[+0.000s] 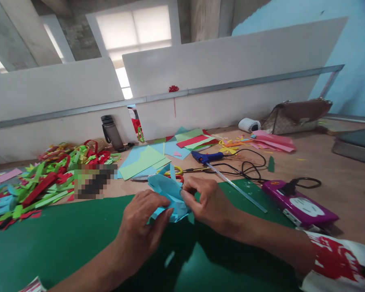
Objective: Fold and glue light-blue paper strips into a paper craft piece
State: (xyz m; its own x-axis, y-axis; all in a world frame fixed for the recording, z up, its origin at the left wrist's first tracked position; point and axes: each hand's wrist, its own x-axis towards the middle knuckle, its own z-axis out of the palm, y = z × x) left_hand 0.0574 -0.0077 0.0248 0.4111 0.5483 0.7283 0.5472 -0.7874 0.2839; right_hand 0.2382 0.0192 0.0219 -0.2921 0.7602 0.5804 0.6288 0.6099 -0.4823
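Observation:
Between my two hands is a light blue folded paper piece point(167, 186), held above the green mat point(88, 239). My left hand point(146, 219) grips its lower left side between thumb and fingers. On its right edge, my right hand point(209, 200) pinches the paper with thumb and forefinger. Just behind the paper lie scissors, partly hidden, with yellow point(177, 171) and red handles showing. A blue glue gun point(207, 157) rests beyond my right hand, with a clear glue stick point(237, 188) reaching from it over the mat.
Cut paper strips point(48, 182) are heaped at the left, with a grey bottle point(112, 133) behind. Coloured sheets point(146, 160) lie in the middle. At the right are a purple power strip point(301, 202) with a black cable, pink paper point(273, 140) and a handbag point(298, 115).

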